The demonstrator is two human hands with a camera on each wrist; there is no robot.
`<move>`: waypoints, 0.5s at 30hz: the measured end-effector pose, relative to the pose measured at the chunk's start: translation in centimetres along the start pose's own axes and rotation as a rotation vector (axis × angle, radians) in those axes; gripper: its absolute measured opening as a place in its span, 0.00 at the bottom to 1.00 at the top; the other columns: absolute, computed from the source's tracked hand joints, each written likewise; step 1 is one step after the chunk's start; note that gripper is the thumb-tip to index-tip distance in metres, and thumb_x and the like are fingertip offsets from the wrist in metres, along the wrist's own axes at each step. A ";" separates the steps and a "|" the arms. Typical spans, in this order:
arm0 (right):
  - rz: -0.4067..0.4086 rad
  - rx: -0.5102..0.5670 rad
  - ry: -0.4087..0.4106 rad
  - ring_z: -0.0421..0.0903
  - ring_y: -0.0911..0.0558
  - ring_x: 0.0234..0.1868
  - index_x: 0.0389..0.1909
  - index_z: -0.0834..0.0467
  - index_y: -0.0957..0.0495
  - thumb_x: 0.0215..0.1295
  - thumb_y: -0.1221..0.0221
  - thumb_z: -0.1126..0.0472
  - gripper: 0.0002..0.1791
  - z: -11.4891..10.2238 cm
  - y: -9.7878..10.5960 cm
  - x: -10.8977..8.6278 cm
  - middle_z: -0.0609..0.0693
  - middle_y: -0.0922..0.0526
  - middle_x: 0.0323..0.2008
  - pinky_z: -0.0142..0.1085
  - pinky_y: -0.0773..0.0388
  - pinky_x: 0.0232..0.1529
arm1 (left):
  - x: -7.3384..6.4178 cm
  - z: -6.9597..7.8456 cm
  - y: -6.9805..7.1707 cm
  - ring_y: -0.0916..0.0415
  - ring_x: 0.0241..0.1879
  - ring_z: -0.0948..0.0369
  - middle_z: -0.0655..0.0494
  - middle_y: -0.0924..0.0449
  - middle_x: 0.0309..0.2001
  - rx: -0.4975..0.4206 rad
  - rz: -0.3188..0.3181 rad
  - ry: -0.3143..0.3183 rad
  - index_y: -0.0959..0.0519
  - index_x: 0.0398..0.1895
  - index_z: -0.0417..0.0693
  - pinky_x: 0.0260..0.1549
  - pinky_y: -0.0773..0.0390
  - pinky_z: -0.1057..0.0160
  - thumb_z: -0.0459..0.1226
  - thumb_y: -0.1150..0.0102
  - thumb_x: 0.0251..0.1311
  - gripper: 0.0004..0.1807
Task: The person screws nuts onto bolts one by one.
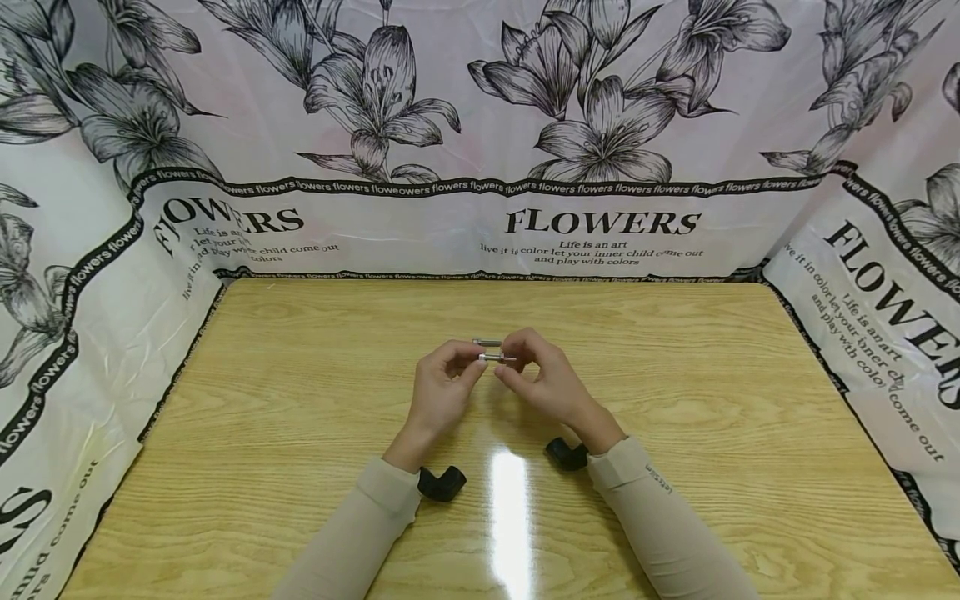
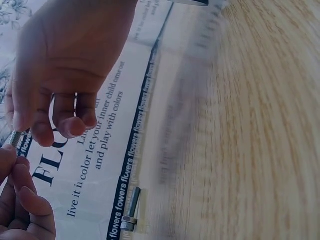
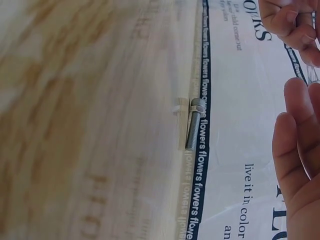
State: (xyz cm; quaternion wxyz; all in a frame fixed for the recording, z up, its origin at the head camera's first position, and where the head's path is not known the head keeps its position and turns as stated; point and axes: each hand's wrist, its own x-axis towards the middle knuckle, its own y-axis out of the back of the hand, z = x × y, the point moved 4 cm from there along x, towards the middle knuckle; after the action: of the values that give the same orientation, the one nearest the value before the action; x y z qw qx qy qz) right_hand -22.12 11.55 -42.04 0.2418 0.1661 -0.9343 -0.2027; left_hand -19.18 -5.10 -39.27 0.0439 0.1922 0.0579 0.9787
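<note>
Near the middle of the table my left hand (image 1: 441, 387) pinches a silver bolt (image 1: 492, 357) at its head between thumb and fingertips. The threaded shank points toward my right hand (image 1: 546, 379), whose thumb and forefinger curve around its far end. In the left wrist view, the right fingertips are right at the threaded bolt (image 2: 16, 138), the other fingers loosely bent. A second bolt (image 1: 487, 342) lies just beyond the hands, a nut (image 2: 130, 220) on its shank near the head. In the right wrist view this loose bolt (image 3: 194, 125) shows fully.
The wood-grain table (image 1: 300, 375) reflects a bright light in front of the hands. Floral cloth (image 1: 420, 233) with printed lettering walls in the back and both sides. Black wrist mounts (image 1: 442, 483) sit beside the beige sleeves (image 1: 360, 517).
</note>
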 end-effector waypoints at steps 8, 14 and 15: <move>-0.015 -0.058 0.037 0.41 0.25 0.32 0.36 0.58 0.23 0.70 0.45 0.61 0.05 0.0 0.0 0.1 0.43 0.23 0.30 0.38 0.26 0.33 | 0.0 0.1 -0.1 0.22 0.35 0.47 0.37 0.20 0.40 -0.006 -0.012 -0.008 0.21 0.39 0.29 0.36 0.21 0.53 0.23 0.41 0.59 0.06; -0.034 -0.073 0.017 0.41 0.25 0.32 0.34 0.59 0.23 0.72 0.49 0.58 0.10 0.3 0.0 0.0 0.45 0.24 0.29 0.38 0.27 0.33 | 0.0 0.1 -0.1 0.22 0.35 0.47 0.37 0.20 0.40 -0.003 -0.021 0.000 0.21 0.39 0.28 0.37 0.21 0.54 0.23 0.42 0.59 0.06; -0.034 -0.070 0.015 0.41 0.25 0.32 0.35 0.59 0.23 0.73 0.49 0.59 0.10 0.3 0.0 0.0 0.45 0.23 0.29 0.38 0.27 0.33 | 0.0 0.1 -0.1 0.22 0.35 0.47 0.37 0.20 0.40 -0.002 -0.018 0.000 0.21 0.39 0.28 0.36 0.21 0.55 0.23 0.42 0.59 0.06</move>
State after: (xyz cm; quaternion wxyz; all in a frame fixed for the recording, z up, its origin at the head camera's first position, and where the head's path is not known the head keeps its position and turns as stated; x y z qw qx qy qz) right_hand -22.28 11.67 -42.31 0.2509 0.1749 -0.9218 -0.2383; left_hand -19.10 -4.95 -39.21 0.0530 0.1917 0.0588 0.9783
